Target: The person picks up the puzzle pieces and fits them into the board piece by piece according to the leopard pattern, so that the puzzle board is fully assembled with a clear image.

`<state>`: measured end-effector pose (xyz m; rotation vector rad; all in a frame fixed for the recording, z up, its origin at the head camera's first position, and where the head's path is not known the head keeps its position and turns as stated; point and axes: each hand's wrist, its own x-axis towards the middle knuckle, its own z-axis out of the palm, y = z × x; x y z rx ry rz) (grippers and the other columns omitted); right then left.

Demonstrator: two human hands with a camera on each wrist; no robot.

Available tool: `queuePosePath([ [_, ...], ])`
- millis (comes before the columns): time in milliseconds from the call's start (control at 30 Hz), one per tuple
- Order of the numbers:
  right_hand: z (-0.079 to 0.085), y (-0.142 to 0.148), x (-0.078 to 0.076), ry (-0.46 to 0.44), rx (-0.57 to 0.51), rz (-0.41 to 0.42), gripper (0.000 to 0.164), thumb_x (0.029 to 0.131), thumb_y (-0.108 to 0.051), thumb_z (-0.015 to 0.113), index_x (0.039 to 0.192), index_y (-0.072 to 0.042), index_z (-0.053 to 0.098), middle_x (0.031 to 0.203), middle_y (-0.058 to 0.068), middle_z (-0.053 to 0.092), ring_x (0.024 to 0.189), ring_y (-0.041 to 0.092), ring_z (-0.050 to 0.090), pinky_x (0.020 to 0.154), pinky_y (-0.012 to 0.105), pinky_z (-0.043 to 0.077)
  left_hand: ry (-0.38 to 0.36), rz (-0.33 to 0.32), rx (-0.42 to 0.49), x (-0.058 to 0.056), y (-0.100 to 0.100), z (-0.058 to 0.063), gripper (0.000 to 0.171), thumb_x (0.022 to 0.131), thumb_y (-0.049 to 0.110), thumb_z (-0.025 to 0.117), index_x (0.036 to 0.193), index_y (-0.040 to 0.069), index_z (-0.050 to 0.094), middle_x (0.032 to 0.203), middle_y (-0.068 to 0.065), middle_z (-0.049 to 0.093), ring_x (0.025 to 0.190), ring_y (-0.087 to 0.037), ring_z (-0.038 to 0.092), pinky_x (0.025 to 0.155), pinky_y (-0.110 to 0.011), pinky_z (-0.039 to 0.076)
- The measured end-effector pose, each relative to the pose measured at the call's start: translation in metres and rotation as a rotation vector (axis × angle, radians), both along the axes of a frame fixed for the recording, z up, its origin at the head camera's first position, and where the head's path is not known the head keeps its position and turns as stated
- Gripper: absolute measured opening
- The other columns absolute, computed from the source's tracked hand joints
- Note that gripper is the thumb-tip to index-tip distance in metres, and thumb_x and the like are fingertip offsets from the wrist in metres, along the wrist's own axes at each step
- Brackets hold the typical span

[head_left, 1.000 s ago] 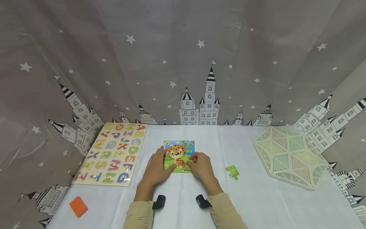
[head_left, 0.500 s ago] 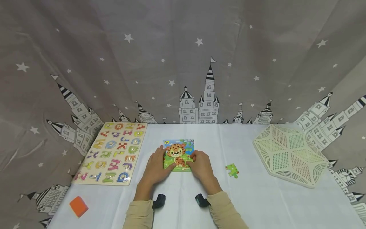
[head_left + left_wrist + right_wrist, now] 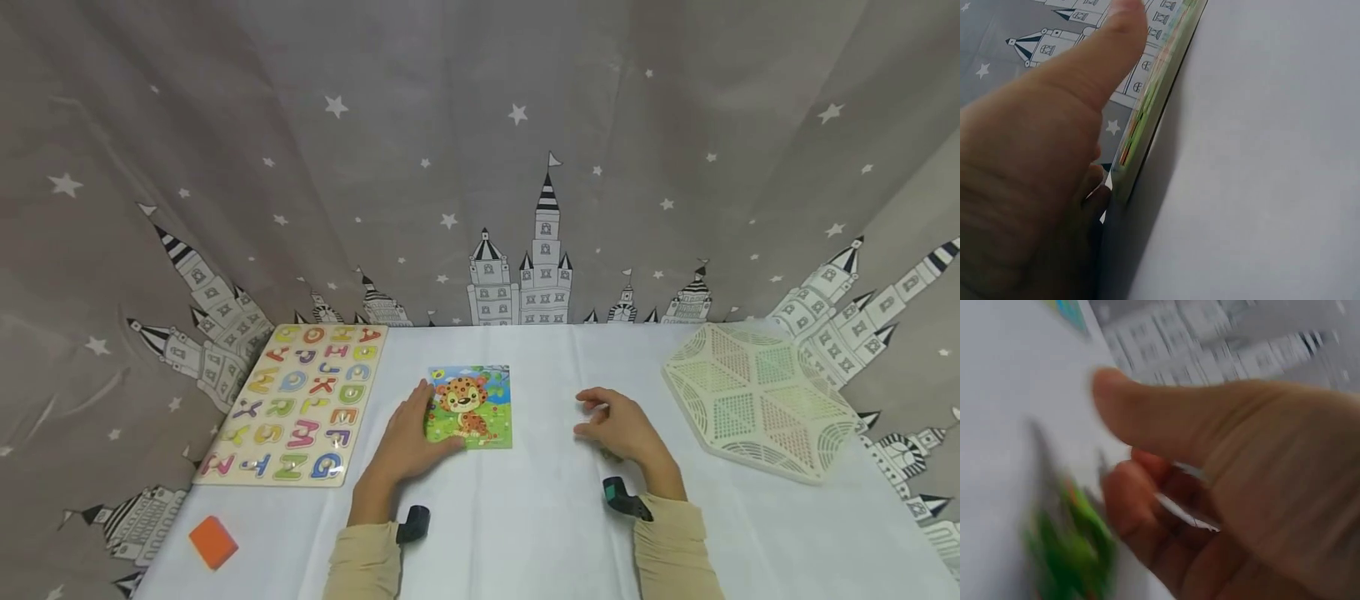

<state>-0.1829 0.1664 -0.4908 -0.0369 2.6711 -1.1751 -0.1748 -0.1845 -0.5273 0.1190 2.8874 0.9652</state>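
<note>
A square jigsaw puzzle (image 3: 489,408) with a spotted leopard cub on green grass lies flat on the white table. My left hand (image 3: 408,437) rests at its left side, fingers extended along the edge and thumb over the front left corner. In the left wrist view the thumb (image 3: 1116,56) lies across the puzzle's (image 3: 1159,94) face. My right hand (image 3: 621,425) is to the right of the puzzle, thumb and fingers parted, over a loose green jigsaw piece (image 3: 1072,556). The hand mostly hides that piece in the head view; in the right wrist view it is blurred below the fingertips.
At the left lies a wooden alphabet peg board (image 3: 288,400) with coloured letters. An orange block (image 3: 213,542) sits near the front left. A pale hexagonal patterned board (image 3: 757,404) lies at the right. Behind the table hangs a grey curtain (image 3: 480,125) printed with castles and stars.
My right hand has left the puzzle's right edge and moved right to the loose piece, its thumb and fingers spreading. The left hand stays at the puzzle's left side.
</note>
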Motion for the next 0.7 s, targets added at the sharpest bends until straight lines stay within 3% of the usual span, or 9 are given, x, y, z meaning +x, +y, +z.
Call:
queuePosePath([
  [133,-0.004,0.027,0.009,-0.024,0.080,0.027,0.061,0.076,-0.020,0.091,0.130,-0.007,0.066,0.103,0.006,0.063,0.091,0.018,0.055,0.074,0.029,0.047,-0.038,-0.016,-0.007,0.002,-0.007,0.000,0.123,0.075,0.058,0.084,0.164,0.008,0.016,0.171,-0.015,0.018,0.157,-0.041,0.019,0.128,-0.058,0.019],
  [400,-0.001,0.026,0.019,-0.018,0.203,0.026,0.036,0.073,-0.019,0.092,0.096,-0.006,0.068,0.101,0.010,0.058,0.088,0.022,0.053,0.077,0.038,0.049,-0.028,-0.031,-0.050,0.003,-0.010,-0.003,0.126,0.072,0.058,0.085,0.164,0.008,0.016,0.171,-0.016,0.019,0.158,-0.039,0.018,0.129,-0.056,0.018],
  [600,0.003,0.026,0.024,-0.002,0.253,0.067,0.057,0.070,-0.019,0.094,0.120,-0.006,0.068,0.119,0.012,0.063,0.105,0.027,0.060,0.097,0.051,0.052,-0.029,-0.035,-0.048,0.005,-0.007,-0.004,0.125,0.072,0.058,0.086,0.164,0.009,0.017,0.171,-0.015,0.020,0.158,-0.038,0.019,0.129,-0.056,0.018],
  [700,0.005,0.027,0.024,0.001,0.259,0.077,0.059,0.070,-0.017,0.094,0.123,-0.008,0.068,0.117,0.010,0.064,0.105,0.026,0.059,0.098,0.052,0.051,-0.017,-0.034,-0.040,0.003,-0.006,-0.003,0.124,0.073,0.058,0.085,0.164,0.009,0.018,0.171,-0.015,0.021,0.158,-0.039,0.019,0.129,-0.057,0.019],
])
